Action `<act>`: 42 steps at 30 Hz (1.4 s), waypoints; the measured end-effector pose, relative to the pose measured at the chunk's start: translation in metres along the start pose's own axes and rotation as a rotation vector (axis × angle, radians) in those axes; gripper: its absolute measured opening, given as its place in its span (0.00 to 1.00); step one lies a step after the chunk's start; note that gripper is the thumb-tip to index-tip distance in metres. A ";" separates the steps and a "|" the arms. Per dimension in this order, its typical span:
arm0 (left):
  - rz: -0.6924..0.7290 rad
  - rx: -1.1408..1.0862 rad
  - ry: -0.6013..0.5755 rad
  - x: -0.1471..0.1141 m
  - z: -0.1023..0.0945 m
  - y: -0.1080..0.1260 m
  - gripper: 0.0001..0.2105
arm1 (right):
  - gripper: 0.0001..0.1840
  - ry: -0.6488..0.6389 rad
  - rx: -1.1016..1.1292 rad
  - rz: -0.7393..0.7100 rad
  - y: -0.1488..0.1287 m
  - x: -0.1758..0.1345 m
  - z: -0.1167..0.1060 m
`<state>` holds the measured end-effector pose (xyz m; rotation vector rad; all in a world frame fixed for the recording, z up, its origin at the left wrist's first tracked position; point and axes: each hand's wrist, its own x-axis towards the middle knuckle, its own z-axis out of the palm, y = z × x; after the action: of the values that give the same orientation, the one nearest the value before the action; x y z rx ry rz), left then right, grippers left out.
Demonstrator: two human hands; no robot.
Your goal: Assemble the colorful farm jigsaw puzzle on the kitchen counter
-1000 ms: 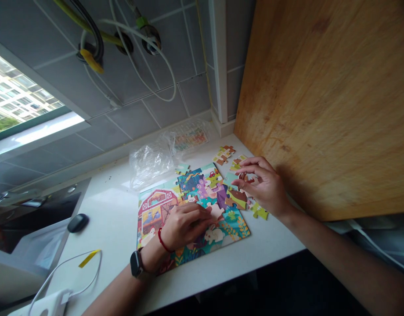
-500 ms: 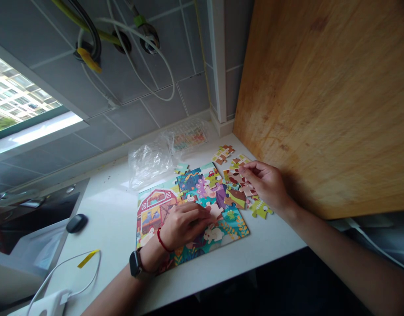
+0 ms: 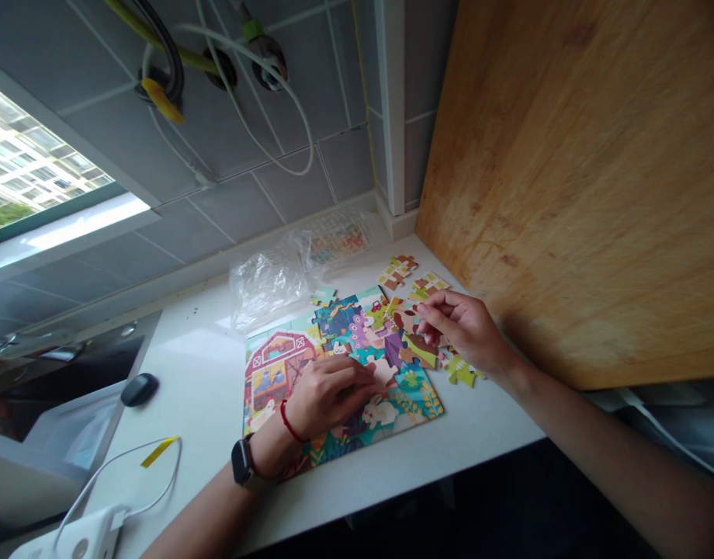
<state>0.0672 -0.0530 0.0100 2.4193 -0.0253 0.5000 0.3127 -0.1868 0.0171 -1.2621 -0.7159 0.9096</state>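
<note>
A colourful jigsaw puzzle (image 3: pixel 279 365) with a red barn, a white rabbit and plants lies on the white counter, partly assembled. My left hand (image 3: pixel 331 396) rests over its middle, fingers bent and closed at the edge of a pale pink puzzle piece (image 3: pixel 383 374). At the puzzle's right side, my right hand (image 3: pixel 465 326) pinches a brown-and-white puzzle piece (image 3: pixel 402 314) between thumb and fingers. A green-brown piece (image 3: pixel 420 351) sits just below it. Lime-green pieces (image 3: pixel 462 370) lie under and beside my right hand, which partly hides them.
Behind the puzzle lie a crumpled clear plastic bag (image 3: pixel 269 287) and a small printed picture (image 3: pixel 339 242). More loose pieces (image 3: pixel 397 270) are near a wooden panel (image 3: pixel 566 194) on the right. A black oval object (image 3: pixel 139 390) and a white cable (image 3: pixel 179 466) lie left.
My right hand has moved a little left, and the brown-and-white piece has shifted left with it toward the puzzle. My left hand stays in place. The view has shifted slightly.
</note>
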 end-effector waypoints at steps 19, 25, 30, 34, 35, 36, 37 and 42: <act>-0.073 -0.004 0.037 0.002 -0.004 0.003 0.15 | 0.12 -0.632 -0.337 -0.030 0.004 -0.012 0.006; -0.031 -0.029 0.020 0.006 -0.004 0.004 0.11 | 0.20 -0.643 -0.386 -0.184 0.004 -0.009 0.009; -0.021 0.014 -0.041 0.005 -0.003 0.002 0.09 | 0.20 -0.503 -0.536 -0.151 0.006 -0.011 0.008; -0.028 0.047 -0.031 0.004 -0.001 0.001 0.09 | 0.22 -0.555 -0.680 -0.294 0.003 -0.012 0.007; -0.023 0.063 -0.032 0.004 0.000 0.001 0.09 | 0.27 -0.582 -0.736 -0.356 0.002 -0.012 0.007; -0.019 0.079 -0.033 0.004 0.000 0.001 0.09 | 0.31 -0.607 -0.795 -0.411 0.001 -0.012 0.008; -0.018 0.091 -0.034 0.004 0.000 0.001 0.09 | 0.32 -0.628 -0.845 -0.453 0.001 -0.012 0.009; -0.076 -0.007 -0.023 0.005 -0.001 0.000 0.09 | 0.16 -0.656 -0.905 -0.540 0.003 -0.012 0.010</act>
<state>0.0712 -0.0519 0.0128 2.4095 0.0551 0.4361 0.2981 -0.1927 0.0166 -1.3994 -2.0406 0.5251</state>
